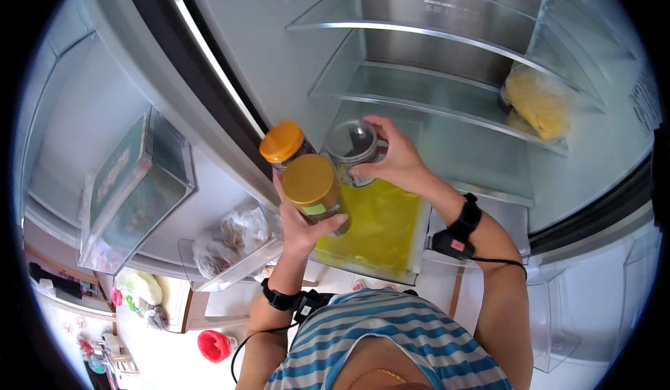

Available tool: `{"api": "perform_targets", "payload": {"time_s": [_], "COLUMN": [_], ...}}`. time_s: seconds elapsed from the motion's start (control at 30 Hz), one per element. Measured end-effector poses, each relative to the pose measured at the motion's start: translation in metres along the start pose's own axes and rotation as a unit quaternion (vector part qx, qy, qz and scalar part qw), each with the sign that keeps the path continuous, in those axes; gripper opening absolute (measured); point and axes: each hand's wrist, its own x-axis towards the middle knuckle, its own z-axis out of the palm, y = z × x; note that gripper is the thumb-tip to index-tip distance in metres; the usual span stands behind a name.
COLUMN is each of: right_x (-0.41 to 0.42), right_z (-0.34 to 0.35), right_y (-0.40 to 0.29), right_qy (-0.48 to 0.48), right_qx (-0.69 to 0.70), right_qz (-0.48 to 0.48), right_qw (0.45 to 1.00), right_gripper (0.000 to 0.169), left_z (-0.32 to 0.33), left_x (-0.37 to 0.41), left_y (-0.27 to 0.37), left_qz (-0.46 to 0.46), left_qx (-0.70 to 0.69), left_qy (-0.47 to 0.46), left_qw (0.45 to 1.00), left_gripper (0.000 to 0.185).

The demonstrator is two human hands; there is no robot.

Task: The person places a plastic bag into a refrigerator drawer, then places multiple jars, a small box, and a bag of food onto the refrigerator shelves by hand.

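Observation:
Inside an open refrigerator, my left hand (301, 222) holds a jar with a gold lid (310, 179), its fingers and thumb around the sides. A second jar with an orange lid (282, 143) stands up behind it, against the fingers of that hand; how it is supported is partly hidden. To the right, my right hand (395, 157) grips a clear jar (352, 144) by its side, thumb in front and fingers at the rim. The three jars are close together above a drawer with a yellow lining (374, 222).
Glass shelves (419, 89) span the refrigerator above my hands. A bag of yellow food (539, 102) rests on the shelf at right. The open left door carries a clear bin (138, 186) and a lower bin with plastic bags (225, 238). A red basin (214, 345) is on the floor.

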Motion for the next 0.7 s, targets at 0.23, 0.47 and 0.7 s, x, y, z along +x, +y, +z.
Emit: {"api": "perform_targets", "payload": {"time_s": [0.23, 0.47, 0.7], "right_x": [0.039, 0.068, 0.051], "right_z": [0.041, 0.059, 0.048], "right_y": [0.097, 0.134, 0.106], "right_qy": [0.048, 0.078, 0.109], "right_qx": [-0.035, -0.018, -0.106], "right_qz": [0.048, 0.0, -0.007], "right_qw": [0.997, 0.997, 0.988], "right_gripper": [0.09, 0.092, 0.086], "left_z": [0.005, -0.004, 0.0], "left_x": [-0.006, -0.006, -0.004], "left_y": [-0.038, -0.046, -0.067], "left_qz": [-0.067, -0.082, -0.069], "left_qx": [-0.075, -0.033, -0.022], "left_qy": [0.004, -0.057, -0.071], "left_qw": [0.995, 0.994, 0.995], "left_gripper": [0.088, 0.079, 0.085]}}
